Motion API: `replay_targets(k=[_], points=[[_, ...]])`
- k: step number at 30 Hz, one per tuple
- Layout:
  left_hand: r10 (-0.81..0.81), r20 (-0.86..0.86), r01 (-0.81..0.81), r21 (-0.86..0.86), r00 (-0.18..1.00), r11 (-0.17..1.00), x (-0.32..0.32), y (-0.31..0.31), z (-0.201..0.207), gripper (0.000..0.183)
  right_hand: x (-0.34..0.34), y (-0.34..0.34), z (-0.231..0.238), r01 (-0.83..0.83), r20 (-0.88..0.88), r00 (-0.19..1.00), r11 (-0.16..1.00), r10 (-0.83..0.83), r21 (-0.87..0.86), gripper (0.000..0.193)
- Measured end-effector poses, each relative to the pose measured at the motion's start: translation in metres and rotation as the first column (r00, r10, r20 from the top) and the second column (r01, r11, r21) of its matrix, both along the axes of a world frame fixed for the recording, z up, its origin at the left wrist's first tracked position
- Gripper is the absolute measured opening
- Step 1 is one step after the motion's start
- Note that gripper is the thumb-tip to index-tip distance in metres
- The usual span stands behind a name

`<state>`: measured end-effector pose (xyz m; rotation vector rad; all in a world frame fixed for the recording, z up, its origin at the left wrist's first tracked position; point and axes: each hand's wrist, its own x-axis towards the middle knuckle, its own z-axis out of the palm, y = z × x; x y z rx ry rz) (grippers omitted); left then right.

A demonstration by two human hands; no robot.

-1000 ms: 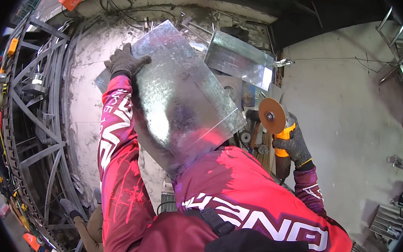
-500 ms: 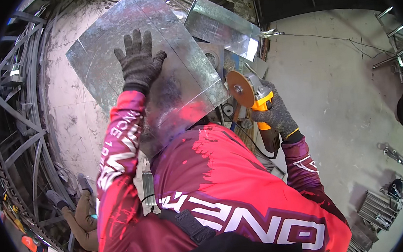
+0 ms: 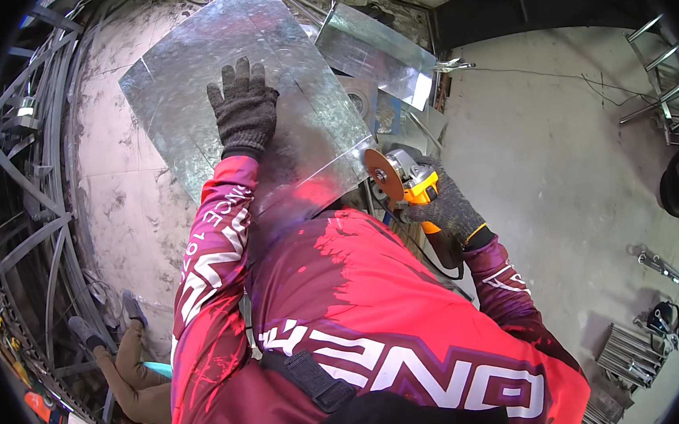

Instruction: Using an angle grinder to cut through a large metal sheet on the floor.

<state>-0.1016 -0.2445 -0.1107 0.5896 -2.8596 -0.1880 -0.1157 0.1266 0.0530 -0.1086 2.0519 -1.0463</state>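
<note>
A large square sheet of shiny metal point(image 3: 178, 81) lies in front of me, its near part against my body. My left hand point(image 3: 245, 108), in a dark knit glove, rests flat on the sheet with fingers stretched out. In the same kind of glove, my right hand point(image 3: 454, 203) is wrapped round a yellow and black angle grinder point(image 3: 421, 188). The grinder's brown disc point(image 3: 384, 174) is right by the sheet's right corner; whether it touches the metal I cannot tell. A scored line runs across the sheet near that corner.
Beyond the sheet lies a bent metal panel point(image 3: 375, 54). Metal framing point(image 3: 35, 244) stands along the left, where a seated person's legs point(image 3: 132, 364) show. Steel tube frames point(image 3: 669, 90) stand at the far right, and a bundle of metal lengths point(image 3: 631, 352) lies lower right.
My right hand has brought the grinder left, closer to the sheet's corner. My left hand appears slightly lower and farther right on the sheet, its fingers closer together. The view has shifted a little.
</note>
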Motion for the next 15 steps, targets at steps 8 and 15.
replay_targets(k=[8, 15], points=[[0.038, -0.067, -0.038, 0.001, 0.997, 0.999, 0.0, 0.001, 0.001, 0.051, 0.002, 0.008, -0.012, -0.019, 0.04, 0.999, 1.0, 0.02, -0.019, 0.095], [0.05, -0.076, -0.046, 0.054, 0.996, 0.997, 0.002, 0.002, 0.001, 0.042, 0.009, 0.012, -0.019, -0.061, -0.003, 0.998, 0.996, 0.062, 0.068, 0.082]])
